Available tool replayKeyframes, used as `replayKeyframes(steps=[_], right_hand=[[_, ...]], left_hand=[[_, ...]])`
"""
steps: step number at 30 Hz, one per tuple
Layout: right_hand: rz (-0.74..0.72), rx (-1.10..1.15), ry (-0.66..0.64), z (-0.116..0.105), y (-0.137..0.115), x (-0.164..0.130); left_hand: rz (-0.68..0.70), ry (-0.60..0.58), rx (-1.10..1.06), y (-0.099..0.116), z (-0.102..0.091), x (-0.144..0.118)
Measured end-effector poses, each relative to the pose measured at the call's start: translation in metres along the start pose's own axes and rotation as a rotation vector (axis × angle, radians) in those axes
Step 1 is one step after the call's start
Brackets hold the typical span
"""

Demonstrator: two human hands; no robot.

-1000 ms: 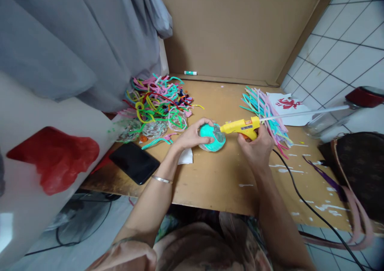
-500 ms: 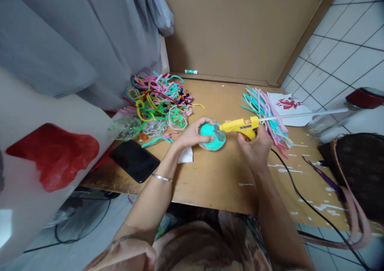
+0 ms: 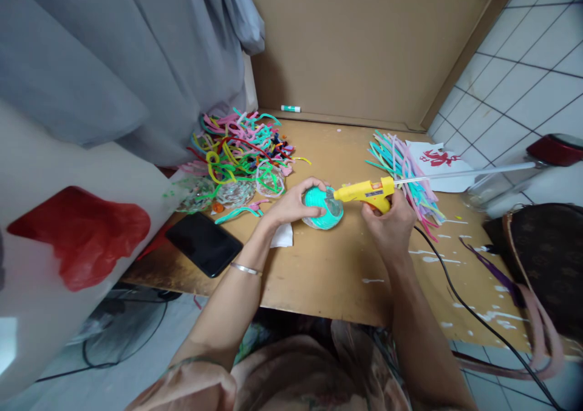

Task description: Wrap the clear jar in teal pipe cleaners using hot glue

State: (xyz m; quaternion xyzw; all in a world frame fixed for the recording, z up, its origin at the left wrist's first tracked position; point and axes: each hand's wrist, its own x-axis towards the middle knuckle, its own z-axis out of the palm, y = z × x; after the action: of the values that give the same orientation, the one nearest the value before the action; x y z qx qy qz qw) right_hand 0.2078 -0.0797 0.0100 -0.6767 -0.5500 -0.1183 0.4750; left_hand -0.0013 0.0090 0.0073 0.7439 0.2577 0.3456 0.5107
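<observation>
My left hand (image 3: 291,203) cups a round teal ball (image 3: 320,212) wound with pipe cleaner, steadying it on the wooden table (image 3: 328,271). My right hand (image 3: 389,220) grips the handle of a yellow glue gun (image 3: 367,192) whose nozzle touches the ball's upper right side. A clear glue stick (image 3: 460,173) juts from the gun's back toward the right. The gun's black cord (image 3: 460,305) trails off the table's front right.
A tangle of coloured pipe cleaners (image 3: 239,150) lies at the left, a straight bundle (image 3: 403,168) at the right. A black phone (image 3: 203,243) sits near the front left edge. A brown bag (image 3: 542,259), a red-lidded jar (image 3: 519,177), printed paper (image 3: 435,159) and a cardboard backboard (image 3: 346,47) surround the spot.
Almost nothing moved. The glue gun's nozzle stays on the ball, with only a slight shift of both hands and of the view.
</observation>
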Motion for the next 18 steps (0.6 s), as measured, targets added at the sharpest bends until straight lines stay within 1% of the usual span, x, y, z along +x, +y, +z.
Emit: replayKeyframes(steps=[6,12,18], right_hand=[[0.006,0.028,-0.015,0.0,0.0005,-0.0001],[-0.028,0.018,-0.007,-0.0017,-0.0002,0.0006],[-0.073,-0.038,0.039,-0.0059,-0.0023,0.001]], left_hand=[[-0.004,-0.001,-0.009,0.0023,0.0004,-0.0003],[-0.011,0.004,-0.008,0.0014,0.0006,-0.0002],[-0.014,0.007,-0.024,0.0004,0.0006,-0.0002]])
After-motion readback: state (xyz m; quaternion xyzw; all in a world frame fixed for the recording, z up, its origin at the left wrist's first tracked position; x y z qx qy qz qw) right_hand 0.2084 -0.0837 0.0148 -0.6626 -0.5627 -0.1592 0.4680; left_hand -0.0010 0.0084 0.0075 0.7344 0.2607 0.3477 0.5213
